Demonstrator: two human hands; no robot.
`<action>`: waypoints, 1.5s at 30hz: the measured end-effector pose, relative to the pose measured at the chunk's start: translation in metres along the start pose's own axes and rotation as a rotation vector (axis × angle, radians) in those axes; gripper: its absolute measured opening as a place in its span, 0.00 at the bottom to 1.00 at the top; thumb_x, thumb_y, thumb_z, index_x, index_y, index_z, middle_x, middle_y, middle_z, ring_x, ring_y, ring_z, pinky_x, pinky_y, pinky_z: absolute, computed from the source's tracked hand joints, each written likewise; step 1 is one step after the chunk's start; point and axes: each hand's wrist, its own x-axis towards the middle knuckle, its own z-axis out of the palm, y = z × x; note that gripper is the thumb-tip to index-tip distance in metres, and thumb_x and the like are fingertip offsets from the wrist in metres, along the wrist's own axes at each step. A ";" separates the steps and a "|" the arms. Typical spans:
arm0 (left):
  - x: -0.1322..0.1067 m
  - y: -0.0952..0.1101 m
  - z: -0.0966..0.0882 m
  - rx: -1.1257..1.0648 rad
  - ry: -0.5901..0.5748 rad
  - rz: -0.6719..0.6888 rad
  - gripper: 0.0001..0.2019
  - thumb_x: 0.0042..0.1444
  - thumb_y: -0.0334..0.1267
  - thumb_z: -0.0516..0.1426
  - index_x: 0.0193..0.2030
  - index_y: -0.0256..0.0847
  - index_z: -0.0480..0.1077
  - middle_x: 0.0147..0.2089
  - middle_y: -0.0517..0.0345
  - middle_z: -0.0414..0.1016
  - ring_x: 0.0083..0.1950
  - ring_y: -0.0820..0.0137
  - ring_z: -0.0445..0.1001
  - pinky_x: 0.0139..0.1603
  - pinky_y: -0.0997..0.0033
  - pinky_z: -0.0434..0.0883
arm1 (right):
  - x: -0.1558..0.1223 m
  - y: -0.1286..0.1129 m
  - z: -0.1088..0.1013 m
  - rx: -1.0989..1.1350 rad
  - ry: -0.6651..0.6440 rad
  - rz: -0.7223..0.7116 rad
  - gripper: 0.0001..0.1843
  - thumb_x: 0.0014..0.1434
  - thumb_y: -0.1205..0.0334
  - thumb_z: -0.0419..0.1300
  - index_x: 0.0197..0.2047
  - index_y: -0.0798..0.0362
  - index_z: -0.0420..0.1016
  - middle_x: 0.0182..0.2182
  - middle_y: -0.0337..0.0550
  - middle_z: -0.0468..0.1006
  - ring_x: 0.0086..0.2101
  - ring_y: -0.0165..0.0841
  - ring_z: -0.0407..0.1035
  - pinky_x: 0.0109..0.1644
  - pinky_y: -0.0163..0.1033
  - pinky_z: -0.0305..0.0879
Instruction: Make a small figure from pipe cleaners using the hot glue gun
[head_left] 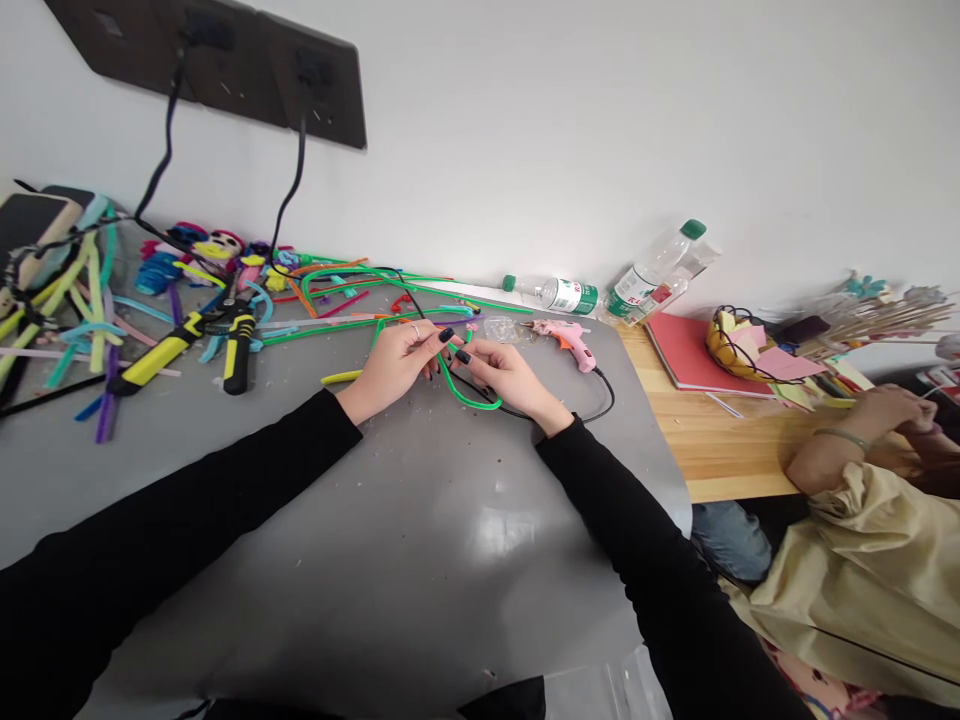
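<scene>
Both my hands meet above the middle of the grey table (420, 560), fingertips close together. My left hand (401, 360) pinches a green pipe cleaner (474, 403), thumb on top. From the other side my right hand (510, 375) closes its fingers on the same pipe cleaner. A loop of the green strand hangs below the fingers; its exact ends are hidden by them. Just left of my left hand lies a short yellow pipe cleaner (341, 377). Beyond my right hand a pink glue gun (568, 342) rests on the table, its black cord curving behind that hand.
Yellow-black pliers (161, 352) and many coloured pipe cleaners (94, 310) lie at left. Plastic bottles (562, 294) are by the wall. At right, a wooden table (675, 440) holds a red folder (686, 355) and a basket (731, 345); another person's arm (840, 445) leans there.
</scene>
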 end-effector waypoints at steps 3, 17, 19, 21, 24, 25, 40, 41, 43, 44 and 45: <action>-0.001 0.002 0.000 0.006 0.017 0.009 0.30 0.64 0.68 0.56 0.32 0.40 0.79 0.30 0.56 0.72 0.25 0.72 0.70 0.25 0.73 0.69 | 0.000 0.001 0.002 0.011 0.001 0.011 0.25 0.66 0.37 0.61 0.39 0.54 0.72 0.21 0.28 0.55 0.22 0.24 0.46 0.26 0.34 0.42; 0.000 0.003 0.000 -0.007 0.233 0.023 0.31 0.61 0.70 0.57 0.30 0.41 0.77 0.27 0.56 0.70 0.25 0.71 0.67 0.26 0.70 0.66 | -0.001 -0.001 0.001 -0.077 -0.015 0.043 0.10 0.58 0.59 0.62 0.44 0.52 0.74 0.23 0.29 0.59 0.24 0.25 0.49 0.28 0.32 0.47; 0.000 0.004 -0.002 0.004 0.255 0.005 0.31 0.61 0.70 0.57 0.30 0.41 0.77 0.23 0.58 0.68 0.23 0.71 0.66 0.25 0.70 0.64 | 0.000 -0.002 0.001 -0.078 -0.018 0.037 0.11 0.58 0.59 0.62 0.44 0.52 0.74 0.23 0.29 0.59 0.24 0.25 0.51 0.29 0.32 0.49; 0.000 0.005 -0.003 0.001 0.271 -0.012 0.31 0.61 0.70 0.57 0.30 0.41 0.77 0.21 0.58 0.68 0.22 0.71 0.66 0.24 0.71 0.63 | 0.000 -0.001 0.002 -0.077 -0.022 0.029 0.12 0.57 0.59 0.62 0.44 0.53 0.74 0.25 0.30 0.61 0.25 0.26 0.54 0.30 0.33 0.52; 0.001 0.005 -0.004 0.001 0.300 -0.029 0.32 0.60 0.71 0.57 0.29 0.42 0.77 0.21 0.58 0.70 0.21 0.72 0.66 0.23 0.71 0.64 | 0.001 -0.001 0.002 -0.090 -0.013 0.016 0.12 0.56 0.60 0.62 0.43 0.53 0.75 0.28 0.33 0.67 0.27 0.26 0.58 0.33 0.33 0.56; 0.001 0.005 -0.004 0.004 0.313 -0.033 0.32 0.60 0.72 0.57 0.29 0.42 0.77 0.21 0.58 0.69 0.21 0.72 0.66 0.23 0.71 0.64 | 0.001 0.000 0.002 -0.098 -0.007 0.010 0.12 0.56 0.61 0.61 0.43 0.54 0.75 0.30 0.34 0.69 0.28 0.26 0.59 0.34 0.34 0.57; 0.007 -0.013 -0.005 -0.126 0.396 -0.118 0.29 0.56 0.71 0.61 0.32 0.43 0.74 0.31 0.52 0.79 0.25 0.68 0.70 0.23 0.69 0.65 | 0.002 -0.007 -0.005 0.183 0.068 -0.039 0.09 0.53 0.65 0.60 0.39 0.52 0.73 0.36 0.40 0.75 0.34 0.29 0.66 0.34 0.33 0.64; 0.008 -0.014 -0.004 -0.150 0.395 -0.128 0.29 0.56 0.70 0.61 0.33 0.43 0.74 0.31 0.51 0.79 0.26 0.68 0.70 0.23 0.69 0.65 | 0.002 -0.007 -0.005 0.224 0.066 -0.043 0.08 0.53 0.65 0.61 0.38 0.52 0.72 0.35 0.40 0.75 0.34 0.29 0.66 0.34 0.33 0.65; 0.009 -0.017 -0.004 -0.191 0.409 -0.152 0.27 0.57 0.69 0.61 0.32 0.43 0.72 0.31 0.51 0.79 0.27 0.68 0.70 0.23 0.70 0.64 | 0.002 -0.006 -0.006 0.292 0.041 -0.030 0.08 0.52 0.65 0.63 0.37 0.52 0.71 0.33 0.38 0.75 0.32 0.28 0.67 0.33 0.33 0.64; 0.010 -0.018 -0.004 -0.209 0.426 -0.165 0.27 0.57 0.68 0.62 0.32 0.43 0.72 0.30 0.52 0.79 0.27 0.69 0.70 0.23 0.70 0.63 | 0.002 -0.006 -0.007 0.317 0.017 -0.018 0.08 0.52 0.66 0.63 0.36 0.52 0.70 0.33 0.38 0.75 0.31 0.28 0.67 0.33 0.33 0.64; 0.011 -0.019 -0.004 -0.227 0.447 -0.179 0.26 0.58 0.67 0.62 0.32 0.43 0.71 0.30 0.53 0.78 0.27 0.69 0.69 0.23 0.71 0.63 | 0.002 -0.006 -0.007 0.333 -0.009 -0.002 0.08 0.51 0.66 0.63 0.36 0.52 0.70 0.33 0.38 0.75 0.30 0.28 0.68 0.33 0.33 0.64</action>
